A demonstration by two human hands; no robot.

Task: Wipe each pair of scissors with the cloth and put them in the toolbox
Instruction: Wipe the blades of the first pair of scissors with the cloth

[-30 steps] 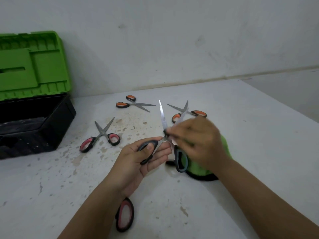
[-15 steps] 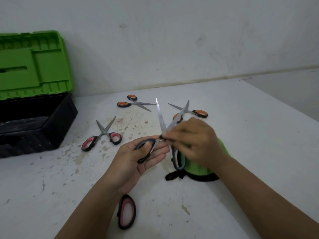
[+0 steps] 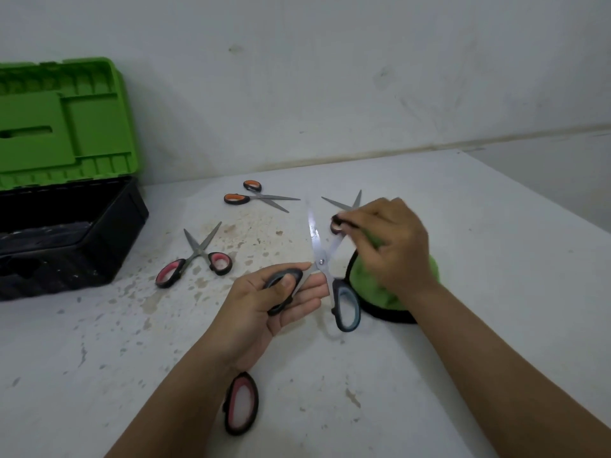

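Against the back wall at the left, toolbox point(image 3: 66, 233) with green lid raised, black tub agape, cut off by the frame edge, contents too dark to make out. Across the stained bench point(image 3: 496, 259), four more pairs lying loose: pink-handled scissors point(image 3: 198, 256) splayed near the toolbox, orange-handled scissors point(image 3: 254, 197) farther back, another pair point(image 3: 347, 206) mostly hidden behind the right hand, and a pink handle loop point(image 3: 240, 403) poking out from under the left forearm, rest unseen. Green cloth point(image 3: 396, 285) bunched under and behind the right hand point(image 3: 393, 246), which blurs in motion, fingers curled around the cloth and apparently pinching the upper blade; exact contact hard to tell. Left hand point(image 3: 274, 299) clasping one dark handle loop of the blue-grey scissors point(image 3: 322, 259), held aloft between both hands, blades spread, second loop dangling free. Likely risks: a cut fingertip if the cloth slips off the bare edge; blades swinging shut on the pivot, since only one loop is held; a forearm knocking the near pair off the bench.
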